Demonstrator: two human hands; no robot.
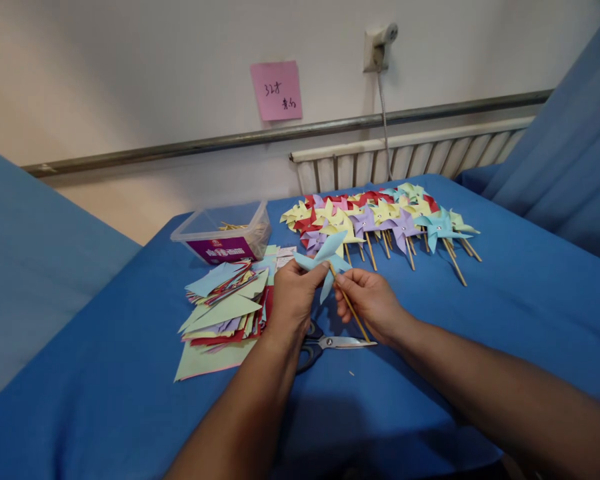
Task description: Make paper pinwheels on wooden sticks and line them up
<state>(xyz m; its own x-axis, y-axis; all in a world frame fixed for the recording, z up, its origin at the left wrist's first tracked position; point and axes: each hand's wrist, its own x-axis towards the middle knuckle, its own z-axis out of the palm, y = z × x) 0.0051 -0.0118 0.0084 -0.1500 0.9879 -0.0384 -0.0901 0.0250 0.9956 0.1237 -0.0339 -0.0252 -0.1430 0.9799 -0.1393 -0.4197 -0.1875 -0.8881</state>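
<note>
Pinwheel (329,247), light blue, is in the middle of the frame, held up over the bed cloth (480,360), which is blue. The left hand (294,297) pinches it from the left, with the thumb pressed on the paper close to its middle. The right hand (375,303) is just beside, on the right, and its thumb and finger pinch the stick (351,305) near the top. The stick slants down to the right, and its low end is over the scissors (349,342). I cannot tell if they touch. The scissors lie below the hands, with dark handles on the left and the blades to the right. A tiny scrap (351,373) lies under them

Left of the left hand is a messy pile (223,313) of paper in green, blue, red, yellow and purple. Behind the pile is a clear tub (253,233) with a purple label and thin sticks in it. Right of the middle, farther back, lie lots of other pinwheels (403,227), in red, yellow, purple and blue, and many of their sticks point down the frame. At the top of the frame, a pink note (277,92) is on the wall, and a plug (383,43) is to its right
</note>
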